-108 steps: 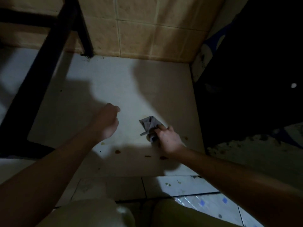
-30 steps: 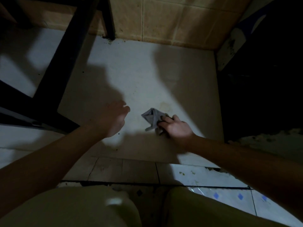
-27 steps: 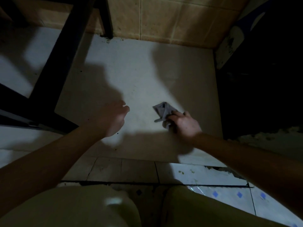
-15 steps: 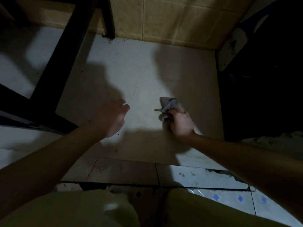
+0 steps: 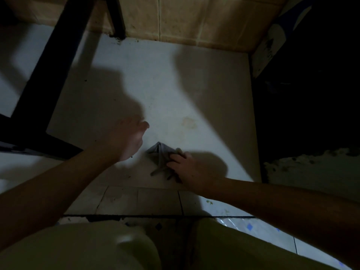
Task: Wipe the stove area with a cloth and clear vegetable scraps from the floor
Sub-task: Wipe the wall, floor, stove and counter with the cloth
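Observation:
A small grey cloth (image 5: 158, 153) lies crumpled on the pale floor slab (image 5: 165, 90). My right hand (image 5: 187, 168) presses down on its right side, fingers bent over the fabric and holding it against the floor. My left hand (image 5: 126, 139) hovers just left of the cloth with loosely curled fingers and holds nothing. A faint brownish stain (image 5: 189, 122) marks the slab beyond the cloth. Small green scraps (image 5: 209, 202) lie on the tile strip near my right forearm.
A black metal frame (image 5: 52, 61) stands at the left, its leg (image 5: 116, 18) against the tan tiled wall (image 5: 194, 18). A dark object (image 5: 307, 94) fills the right side. My knees (image 5: 97, 248) are at the bottom edge.
My right hand has dragged the cloth back toward me and leftward across the slab, after pushing it away half a second ago. My left hand has barely moved.

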A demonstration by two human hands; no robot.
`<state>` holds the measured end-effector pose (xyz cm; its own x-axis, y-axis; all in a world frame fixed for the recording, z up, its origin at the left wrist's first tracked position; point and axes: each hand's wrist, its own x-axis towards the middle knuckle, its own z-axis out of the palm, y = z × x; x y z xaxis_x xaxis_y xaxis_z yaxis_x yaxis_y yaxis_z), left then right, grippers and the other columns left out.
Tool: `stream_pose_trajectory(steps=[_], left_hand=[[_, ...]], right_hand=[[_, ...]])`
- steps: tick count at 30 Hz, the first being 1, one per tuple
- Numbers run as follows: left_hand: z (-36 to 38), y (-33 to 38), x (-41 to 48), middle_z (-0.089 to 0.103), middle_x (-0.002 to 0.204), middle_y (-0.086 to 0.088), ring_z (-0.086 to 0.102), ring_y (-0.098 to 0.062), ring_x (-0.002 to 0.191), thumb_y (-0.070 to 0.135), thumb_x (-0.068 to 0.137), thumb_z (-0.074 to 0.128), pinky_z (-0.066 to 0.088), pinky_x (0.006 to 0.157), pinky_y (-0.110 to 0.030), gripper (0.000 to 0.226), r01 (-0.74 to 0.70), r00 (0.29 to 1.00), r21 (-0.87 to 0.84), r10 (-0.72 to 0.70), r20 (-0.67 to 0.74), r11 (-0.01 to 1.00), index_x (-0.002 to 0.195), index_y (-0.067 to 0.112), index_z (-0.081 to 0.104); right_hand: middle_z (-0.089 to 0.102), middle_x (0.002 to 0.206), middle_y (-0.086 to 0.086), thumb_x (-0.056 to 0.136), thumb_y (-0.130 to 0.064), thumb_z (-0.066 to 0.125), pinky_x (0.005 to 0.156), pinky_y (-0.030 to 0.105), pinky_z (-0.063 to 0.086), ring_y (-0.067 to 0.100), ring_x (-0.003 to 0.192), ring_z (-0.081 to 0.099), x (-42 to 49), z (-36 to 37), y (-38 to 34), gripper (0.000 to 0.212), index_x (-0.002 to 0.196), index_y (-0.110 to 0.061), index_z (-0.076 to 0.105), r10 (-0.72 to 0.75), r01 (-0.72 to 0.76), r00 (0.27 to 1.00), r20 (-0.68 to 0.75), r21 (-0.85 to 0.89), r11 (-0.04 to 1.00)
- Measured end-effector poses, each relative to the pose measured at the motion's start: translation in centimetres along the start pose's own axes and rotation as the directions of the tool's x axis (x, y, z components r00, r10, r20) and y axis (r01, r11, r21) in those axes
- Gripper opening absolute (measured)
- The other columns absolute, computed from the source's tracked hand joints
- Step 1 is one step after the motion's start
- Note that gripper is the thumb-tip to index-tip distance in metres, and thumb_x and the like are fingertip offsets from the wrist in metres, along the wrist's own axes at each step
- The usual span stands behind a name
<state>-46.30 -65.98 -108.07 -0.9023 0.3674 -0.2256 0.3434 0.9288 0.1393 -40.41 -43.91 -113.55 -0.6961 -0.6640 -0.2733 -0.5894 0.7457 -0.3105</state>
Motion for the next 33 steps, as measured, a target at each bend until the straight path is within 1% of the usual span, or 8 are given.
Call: stream_pose_trajectory(steps=[3, 7, 10, 12, 19, 24, 29, 33], left_hand=[[0.1, 1.3, 0.8, 0.049, 0.132, -0.018, 0.052, -0.036, 0.115, 0.006, 0.089, 0.049, 0.043, 0.095, -0.044, 0.037, -0.081, 0.996, -0.024, 0.080, -0.026, 0.996, 0.126, 0.005, 0.053], [0.6, 3.6, 2.0, 0.048, 0.132, -0.020, 0.050, -0.038, 0.117, 0.005, 0.086, 0.053, 0.042, 0.096, -0.045, 0.035, -0.146, 0.989, -0.027, 0.145, -0.040, 0.989, 0.120, 0.002, 0.057], [0.9, 5.0, 2.7, 0.050, 0.130, -0.023, 0.053, -0.041, 0.112, 0.002, 0.081, 0.057, 0.045, 0.093, -0.046, 0.035, -0.175, 0.984, -0.040, 0.173, -0.048, 0.984, 0.116, 0.000, 0.059], [1.0, 5.6, 3.2, 0.050, 0.131, -0.023, 0.054, -0.041, 0.112, 0.002, 0.080, 0.057, 0.047, 0.092, -0.045, 0.037, -0.198, 0.979, -0.023, 0.197, -0.043, 0.980, 0.117, 0.002, 0.059], [1.4, 5.9, 3.7, 0.051, 0.131, -0.022, 0.055, -0.041, 0.111, 0.002, 0.079, 0.058, 0.046, 0.093, -0.046, 0.038, -0.228, 0.973, -0.022, 0.228, -0.028, 0.973, 0.117, 0.003, 0.060], [1.2, 5.3, 3.2, 0.047, 0.135, -0.022, 0.051, -0.039, 0.116, 0.004, 0.083, 0.056, 0.042, 0.097, -0.043, 0.039, -0.184, 0.983, -0.033, 0.183, -0.021, 0.982, 0.121, 0.002, 0.057], [0.6, 4.9, 3.1, 0.043, 0.139, -0.021, 0.047, -0.038, 0.121, 0.004, 0.085, 0.054, 0.039, 0.100, -0.040, 0.039, -0.134, 0.991, -0.076, 0.133, -0.019, 0.988, 0.125, 0.002, 0.055], [0.6, 3.6, 2.5, 0.042, 0.140, -0.019, 0.045, -0.037, 0.123, 0.005, 0.087, 0.052, 0.038, 0.102, -0.041, 0.039, -0.110, 0.994, -0.085, 0.109, -0.011, 0.990, 0.126, 0.003, 0.054]], right_hand=[[0.050, 0.133, 0.013, 0.081, -0.007, 0.065, 0.080, 0.041, 0.049, 0.039, 0.103, 0.050, -2.7, -0.3, 0.7, 0.041, 0.122, -0.013, 0.059, 0.073, -0.073, 0.997, -0.004, 0.040, 0.997], [0.064, 0.120, 0.008, 0.067, -0.008, 0.077, 0.055, 0.032, 0.055, 0.033, 0.082, 0.062, -6.7, -1.0, 2.1, 0.042, 0.108, -0.016, 0.069, 0.224, -0.226, 0.965, -0.137, 0.004, 0.974], [0.043, 0.146, -0.002, 0.089, -0.020, 0.058, 0.081, 0.035, 0.052, 0.030, 0.112, 0.049, -9.3, -0.8, 4.3, 0.045, 0.133, -0.027, 0.052, 0.419, -0.414, 0.905, -0.075, 0.067, 0.908], [0.036, 0.150, -0.006, 0.093, -0.019, 0.052, 0.097, 0.034, 0.043, 0.029, 0.124, 0.042, -11.3, -0.8, 5.8, 0.045, 0.136, -0.031, 0.047, 0.544, -0.532, 0.839, -0.023, 0.179, 0.828], [0.051, 0.135, 0.006, 0.086, 0.000, 0.054, 0.098, 0.042, 0.048, 0.027, 0.117, 0.054, -14.3, -0.7, 6.7, 0.049, 0.130, -0.021, 0.054, 0.759, -0.642, 0.646, -0.083, 0.480, 0.598], [0.048, 0.136, 0.006, 0.084, -0.001, 0.054, 0.096, 0.042, 0.047, 0.028, 0.115, 0.052, -12.9, -0.2, 6.0, 0.051, 0.130, -0.023, 0.055, 0.758, -0.657, 0.647, -0.079, 0.445, 0.608], [0.050, 0.132, 0.005, 0.080, 0.001, 0.054, 0.084, 0.031, 0.043, 0.030, 0.111, 0.046, -10.5, 0.3, 4.7, 0.052, 0.128, -0.021, 0.055, 0.752, -0.673, 0.647, -0.126, 0.370, 0.641], [0.059, 0.125, 0.015, 0.071, 0.005, 0.060, 0.083, 0.039, 0.047, 0.039, 0.103, 0.053, -8.5, -0.1, 3.2, 0.053, 0.121, -0.009, 0.062, 0.633, -0.553, 0.744, -0.214, 0.335, 0.763]])
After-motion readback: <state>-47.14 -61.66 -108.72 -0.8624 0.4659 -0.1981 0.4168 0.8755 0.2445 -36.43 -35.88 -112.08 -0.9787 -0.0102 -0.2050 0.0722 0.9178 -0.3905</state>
